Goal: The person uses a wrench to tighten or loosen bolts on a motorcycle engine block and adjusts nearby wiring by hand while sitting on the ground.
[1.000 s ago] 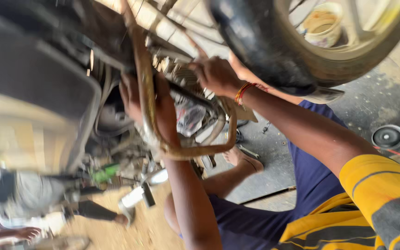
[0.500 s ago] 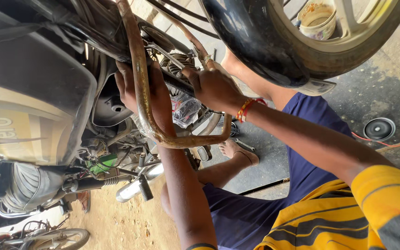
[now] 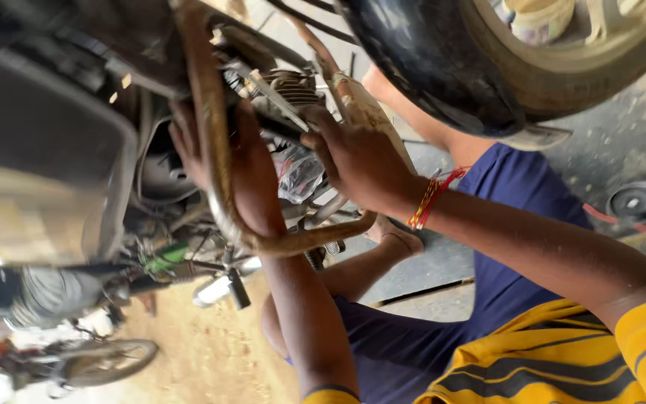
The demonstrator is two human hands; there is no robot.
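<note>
Head view: the picture is rolled to one side, and I am crouched beside a motorcycle with both arms reaching into its engine area. My left hand [image 3: 218, 161] is behind the rusty crash-guard tube [image 3: 218, 187], fingers extended toward the dark engine side cover [image 3: 162, 168]; the tube hides most of the palm, so I cannot tell whether this hand is open or gripping a part. My right hand [image 3: 357, 157] is curled, fingers closed on what appears to be a slim metal tool or rod [image 3: 274, 93] that runs up beside the finned engine cylinder [image 3: 293, 86], though motion blur makes the exact grip uncertain. The exhaust pipe [image 3: 360, 105] passes just above the right knuckles, and the front tyre [image 3: 428, 67] hangs close over the right forearm. Risk 1: the slim tool may slip off its seat if I load it at an angle, driving my right knuckles into the fins or the exhaust pipe. Risk 2: my left forearm is threaded behind the guard tube, so a sudden jerk could trap it between tube and cover. Risk 3: a red thread bracelet [image 3: 431, 198] on the right wrist could snag on a projecting part near the clear plastic wrapping [image 3: 300, 179]. Risk 4: the footpeg [image 3: 237, 288] and chrome part below sit near my left elbow, and a shift of the machine could bring them against it. A loose round black disc [image 3: 637, 202] lies on the concrete floor [image 3: 600, 157], well apart from both hands.
</note>
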